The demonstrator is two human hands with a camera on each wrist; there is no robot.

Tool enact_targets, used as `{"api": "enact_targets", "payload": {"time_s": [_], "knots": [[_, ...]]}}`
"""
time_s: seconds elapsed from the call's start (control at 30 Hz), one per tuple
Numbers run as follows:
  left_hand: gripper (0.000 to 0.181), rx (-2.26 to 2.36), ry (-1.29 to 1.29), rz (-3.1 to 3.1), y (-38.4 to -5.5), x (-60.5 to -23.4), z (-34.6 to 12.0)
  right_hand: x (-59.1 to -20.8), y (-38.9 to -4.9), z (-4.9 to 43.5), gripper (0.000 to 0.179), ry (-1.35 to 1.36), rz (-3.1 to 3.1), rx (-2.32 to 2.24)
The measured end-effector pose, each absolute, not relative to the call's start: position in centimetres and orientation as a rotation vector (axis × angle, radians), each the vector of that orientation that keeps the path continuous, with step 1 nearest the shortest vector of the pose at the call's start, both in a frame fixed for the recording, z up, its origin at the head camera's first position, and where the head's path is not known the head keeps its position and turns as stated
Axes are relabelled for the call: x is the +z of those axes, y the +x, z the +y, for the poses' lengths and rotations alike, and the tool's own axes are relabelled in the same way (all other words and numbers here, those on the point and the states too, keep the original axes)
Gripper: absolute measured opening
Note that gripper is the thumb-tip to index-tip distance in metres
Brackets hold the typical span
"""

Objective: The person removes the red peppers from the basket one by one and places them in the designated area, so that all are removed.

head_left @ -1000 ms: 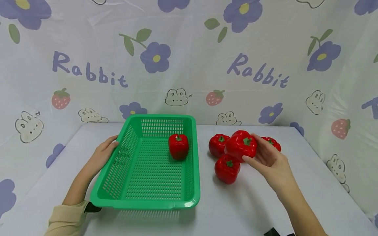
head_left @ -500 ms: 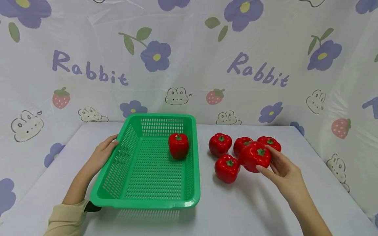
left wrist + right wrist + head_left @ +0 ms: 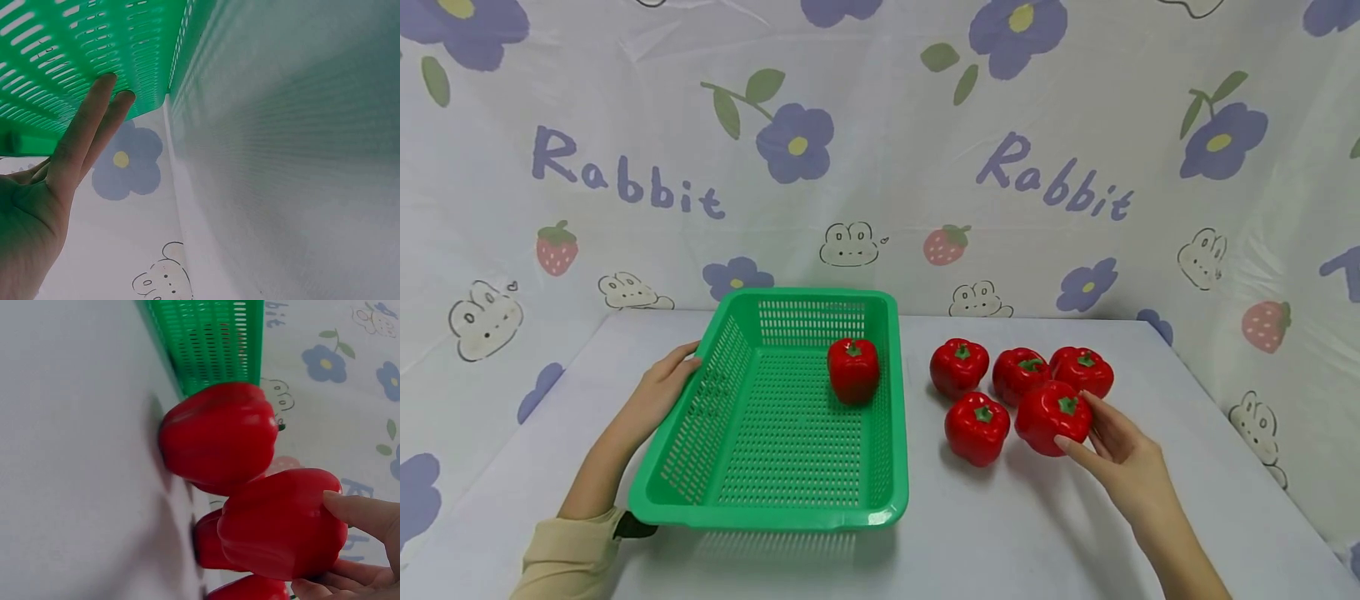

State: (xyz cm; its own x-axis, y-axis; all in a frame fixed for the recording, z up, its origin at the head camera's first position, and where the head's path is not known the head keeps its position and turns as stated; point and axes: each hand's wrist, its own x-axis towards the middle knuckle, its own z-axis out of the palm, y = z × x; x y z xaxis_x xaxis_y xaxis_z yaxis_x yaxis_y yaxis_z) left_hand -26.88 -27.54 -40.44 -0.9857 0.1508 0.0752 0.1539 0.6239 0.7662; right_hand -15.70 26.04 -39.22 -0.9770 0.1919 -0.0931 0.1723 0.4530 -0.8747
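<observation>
My right hand (image 3: 1131,471) holds a red bell pepper (image 3: 1054,418) with a green stem, thumb on its near side and fingers on the far side. In the right wrist view this held pepper (image 3: 284,524) seems slightly off the table, its shadow beside it. Around it stand several more peppers: a near-left one (image 3: 977,429), a back-left one (image 3: 958,367), a middle one (image 3: 1020,375) and a back-right one (image 3: 1082,371). My left hand (image 3: 658,392) grips the left rim of a green plastic basket (image 3: 767,517); two fingers (image 3: 87,125) lie straight along its outer wall.
Inside the basket, near its right wall, stands one pepper (image 3: 853,372). A white table (image 3: 1000,533) carries everything. Behind it hangs a patterned curtain (image 3: 880,150) with flowers, rabbits and strawberries.
My right hand has brought the held pepper rightward, then down and nearer to me, in front of the middle and back-right peppers. The left hand and basket keep their place.
</observation>
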Motion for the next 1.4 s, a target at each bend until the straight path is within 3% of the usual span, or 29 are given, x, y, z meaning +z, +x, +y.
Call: {"api": "enact_targets", "payload": {"time_s": [0.5, 1.4], "knots": [[0.056, -1.329, -0.254, -2.83, -27.0, -40.4, -27.5, -41.5, -16.3, 26.3, 0.085, -0.349, -2.725, 1.581], [0.056, -1.355, -0.252, -2.822, -26.8, -40.4, -27.5, -41.0, -16.7, 26.3, 0.086, -0.285, -2.772, 1.547]]}}
